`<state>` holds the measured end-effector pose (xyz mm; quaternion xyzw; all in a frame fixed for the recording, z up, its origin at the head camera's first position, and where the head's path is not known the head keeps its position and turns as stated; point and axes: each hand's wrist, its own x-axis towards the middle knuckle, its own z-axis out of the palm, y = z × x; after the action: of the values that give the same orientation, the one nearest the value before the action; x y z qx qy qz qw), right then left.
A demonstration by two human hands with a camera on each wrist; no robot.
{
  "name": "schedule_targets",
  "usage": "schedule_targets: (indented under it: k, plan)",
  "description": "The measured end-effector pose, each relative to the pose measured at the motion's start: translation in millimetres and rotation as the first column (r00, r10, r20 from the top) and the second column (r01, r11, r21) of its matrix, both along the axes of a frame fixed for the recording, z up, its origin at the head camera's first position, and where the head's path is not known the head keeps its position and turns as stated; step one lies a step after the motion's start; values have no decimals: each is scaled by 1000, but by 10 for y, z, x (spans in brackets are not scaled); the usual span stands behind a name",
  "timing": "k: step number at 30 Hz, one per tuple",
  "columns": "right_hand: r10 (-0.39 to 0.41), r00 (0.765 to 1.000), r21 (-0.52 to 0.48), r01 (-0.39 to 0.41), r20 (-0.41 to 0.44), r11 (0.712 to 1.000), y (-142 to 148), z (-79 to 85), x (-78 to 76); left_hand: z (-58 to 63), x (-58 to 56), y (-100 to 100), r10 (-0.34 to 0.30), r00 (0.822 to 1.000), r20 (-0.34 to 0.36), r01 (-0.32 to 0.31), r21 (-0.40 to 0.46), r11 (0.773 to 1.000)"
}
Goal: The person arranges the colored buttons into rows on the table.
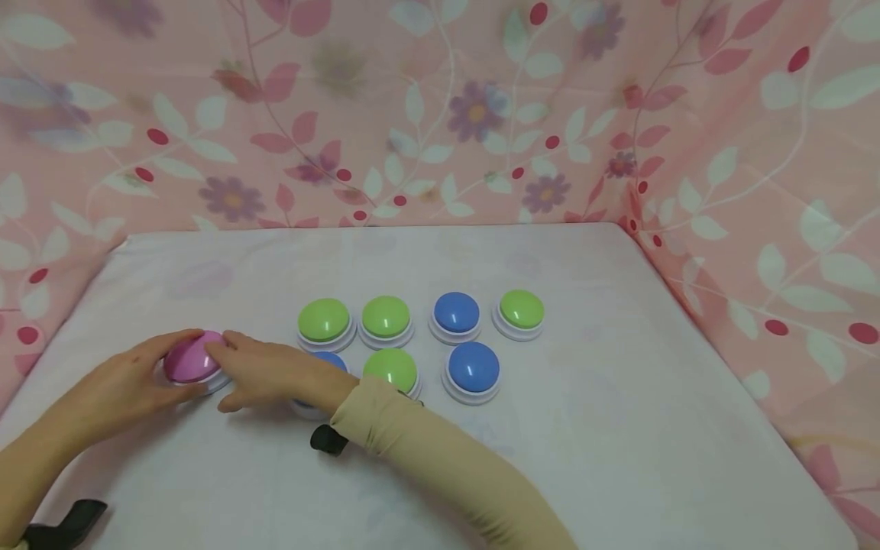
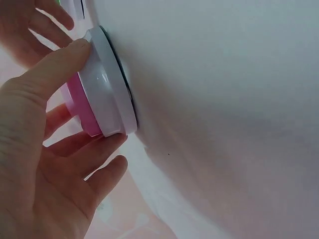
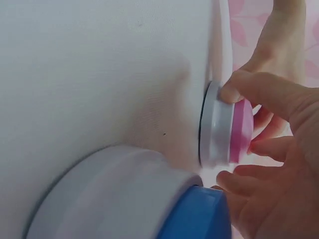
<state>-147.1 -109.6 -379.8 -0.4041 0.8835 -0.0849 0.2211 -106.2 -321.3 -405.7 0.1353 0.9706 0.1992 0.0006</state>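
A pink domed push button on a white round base sits at the left of the white-covered table. My left hand grips it from the left; in the left wrist view the thumb lies on the white base and fingertips reach its opposite side. From the right, my right hand reaches in with fingers spread, its index fingertip at the pink dome. In the right wrist view its fingers are close beside the dome, around no object. Near the right wrist, a blue push button is partly hidden under the forearm in the head view.
Right of the hands stand several more push buttons in two rows, including a green one, a blue one and another blue one. The right sleeve overlaps the front row. Floral cloth hangs behind the table.
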Motion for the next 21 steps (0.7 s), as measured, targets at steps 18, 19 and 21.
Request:
schedule_targets:
  k: [18,19,21]
  plan:
    - [-30,1000,45,29,10,999,-10,-51,-23,-3,-17,20,21,999,-36,-22,-23,1000]
    - [-29,1000,45,28,10,999,-8,-50,-24,-1,-18,22,25,999,-33,-25,-23,999]
    - [-25,1000,43,25,7,999,-6,-49,-28,1,-19,28,33,999,-31,-34,-24,999]
